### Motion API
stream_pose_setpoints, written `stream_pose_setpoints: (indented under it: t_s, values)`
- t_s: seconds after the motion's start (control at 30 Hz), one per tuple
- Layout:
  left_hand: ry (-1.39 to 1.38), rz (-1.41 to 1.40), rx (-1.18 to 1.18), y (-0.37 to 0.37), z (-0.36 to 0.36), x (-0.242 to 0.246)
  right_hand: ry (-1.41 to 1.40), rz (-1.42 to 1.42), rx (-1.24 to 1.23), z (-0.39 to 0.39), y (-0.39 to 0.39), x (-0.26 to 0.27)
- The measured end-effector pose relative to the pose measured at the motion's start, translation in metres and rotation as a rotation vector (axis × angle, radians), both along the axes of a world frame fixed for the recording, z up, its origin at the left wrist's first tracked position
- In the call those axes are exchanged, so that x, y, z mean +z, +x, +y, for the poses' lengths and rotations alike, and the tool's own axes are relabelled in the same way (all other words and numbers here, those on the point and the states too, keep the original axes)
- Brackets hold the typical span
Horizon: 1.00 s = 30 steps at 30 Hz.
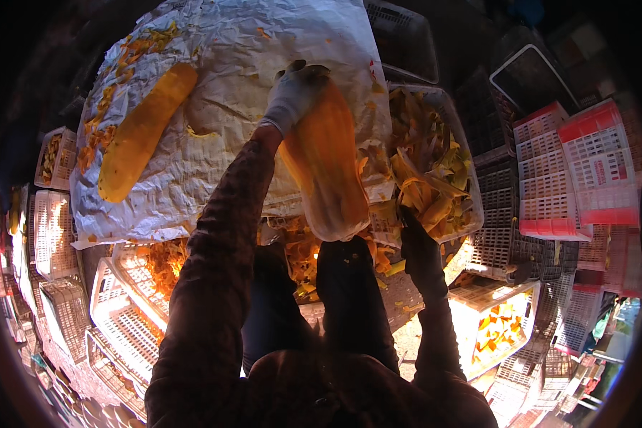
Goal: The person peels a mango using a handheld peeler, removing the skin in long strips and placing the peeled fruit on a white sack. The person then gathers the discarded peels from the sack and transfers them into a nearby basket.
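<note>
My left hand (291, 96), in a pale knitted glove, grips the far end of a large butternut-type squash (329, 160). The squash lies lengthwise, its broad pale end pointing towards me over the near table edge. Most of its side looks orange and peeled. My right hand (420, 246), in a dark glove, hangs to the right of the squash, apart from it, beside a crate of peelings (438, 176). A dark thin shape shows at its fingers, too shadowed to tell whether it is a held tool. A second, peeled-looking long squash (147, 134) lies on the left.
Crumpled white sheeting (230, 53) covers the table, with peel scraps (104, 128) along its left side. A crate of orange peelings (163, 267) stands below the near edge. Red-and-white plastic crates (599, 160) are stacked at right. Another crate holding orange pieces (497, 326) stands lower right.
</note>
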<state>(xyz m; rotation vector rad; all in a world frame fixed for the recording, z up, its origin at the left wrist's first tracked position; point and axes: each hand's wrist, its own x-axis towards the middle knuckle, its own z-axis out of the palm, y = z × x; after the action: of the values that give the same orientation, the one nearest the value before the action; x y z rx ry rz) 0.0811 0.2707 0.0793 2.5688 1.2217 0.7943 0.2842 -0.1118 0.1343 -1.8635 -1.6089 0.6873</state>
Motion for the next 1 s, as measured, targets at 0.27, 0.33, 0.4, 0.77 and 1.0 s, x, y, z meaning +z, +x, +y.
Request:
stream_pose_setpoints:
  t_s: [0.27,0.33,0.4,0.77,1.0]
  values:
    - [-0.039,-0.02,0.019,-0.008,-0.001,0.005,0.296,-0.337,0.159,0.115,-0.06,0.033]
    - [0.005,-0.019,-0.005,-0.001,-0.002,0.006,0.261,-0.452,0.136,0.126,-0.071,0.039]
    - [0.154,0.065,-0.078,-0.004,-0.005,0.005,0.288,-0.539,0.161,0.129,-0.078,0.037]
    - [0.007,-0.052,0.006,-0.002,0.004,-0.003,-0.147,-0.596,0.143,-0.043,-0.034,0.029]
    - [0.184,0.146,-0.004,-0.001,-0.002,0.002,0.178,-0.27,0.056,0.047,-0.034,0.034]
